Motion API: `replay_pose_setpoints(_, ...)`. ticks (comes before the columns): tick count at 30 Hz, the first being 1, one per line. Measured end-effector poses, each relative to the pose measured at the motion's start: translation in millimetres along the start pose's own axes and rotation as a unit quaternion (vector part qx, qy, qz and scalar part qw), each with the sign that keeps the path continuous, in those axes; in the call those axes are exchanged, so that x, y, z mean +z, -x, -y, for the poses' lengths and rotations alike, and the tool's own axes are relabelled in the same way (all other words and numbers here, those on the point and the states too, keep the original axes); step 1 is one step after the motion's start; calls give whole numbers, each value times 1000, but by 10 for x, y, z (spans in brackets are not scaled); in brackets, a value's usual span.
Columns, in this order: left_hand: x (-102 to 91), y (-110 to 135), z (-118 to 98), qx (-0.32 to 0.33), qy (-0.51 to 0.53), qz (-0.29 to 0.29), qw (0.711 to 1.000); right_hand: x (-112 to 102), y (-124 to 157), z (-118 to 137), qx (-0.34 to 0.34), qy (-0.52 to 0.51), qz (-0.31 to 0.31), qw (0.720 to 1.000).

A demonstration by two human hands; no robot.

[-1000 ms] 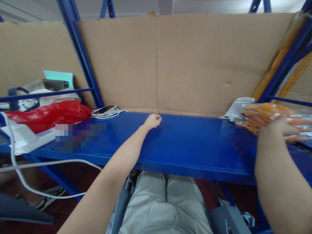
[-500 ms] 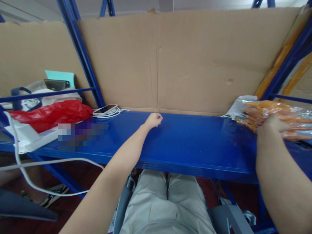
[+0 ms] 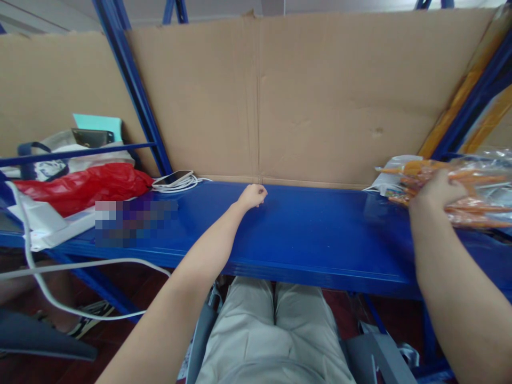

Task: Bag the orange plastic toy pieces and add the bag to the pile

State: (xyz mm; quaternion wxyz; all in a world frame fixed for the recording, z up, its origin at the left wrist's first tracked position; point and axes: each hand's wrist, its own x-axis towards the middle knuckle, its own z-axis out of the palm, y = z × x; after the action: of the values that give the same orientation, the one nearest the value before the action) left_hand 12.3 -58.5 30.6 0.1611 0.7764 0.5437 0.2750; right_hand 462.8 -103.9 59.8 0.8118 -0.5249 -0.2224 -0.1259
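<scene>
My left hand [image 3: 252, 196] rests as a loose fist on the blue metal shelf [image 3: 304, 234], close to the cardboard back wall, with nothing visible in it. My right hand [image 3: 436, 190] is at the far right, fingers closed over a clear plastic bag of orange sticks [image 3: 468, 194], which it holds a little above the shelf. A white packet [image 3: 390, 173] lies just behind the bag, partly hidden by it.
A phone on coiled white cable [image 3: 176, 181] lies at the back left. Farther left are a red plastic bag [image 3: 88, 186], white papers [image 3: 44, 226] and other bags. A brown cardboard sheet [image 3: 312, 101] backs the shelf. Blue uprights [image 3: 132, 90] frame it. My knees [image 3: 272, 325] sit below.
My right hand has drawn the bag of orange sticks up and slightly to the right, off the shelf. My left hand has stayed in place.
</scene>
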Motion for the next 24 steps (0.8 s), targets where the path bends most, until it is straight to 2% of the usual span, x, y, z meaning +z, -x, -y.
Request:
replay_pose_setpoints(1,0,2,-1,0,1,0,1000,32,54,90,64,-10,-57,996)
replay_pose_setpoints(2,1,2,-2,0,2,0,1000,60,111,179,99,-23,-73,992)
replay_pose_setpoints(4,2,1,-1,1,5,0,1000,94,236,340,122,-28,-68,990)
replay_pose_setpoints(8,5,-1,4,5,6,1,1000,91,546,595,115,-28,-8,993)
replay_pose_setpoints(10,5,0,6,6,5,1,1000,82,728,706,110,-46,45,992)
replay_pose_setpoints(15,2,6,4,8,4,-1,1000,104,1138,884,162,-81,177,968)
replay_pose_setpoints(20,10,-6,13,10,5,-3,1000,131,1421,815,218,-129,352,901)
replay_pose_setpoints(24,20,-31,29,14,-3,-7,1000,112,1574,714,274,-127,510,805)
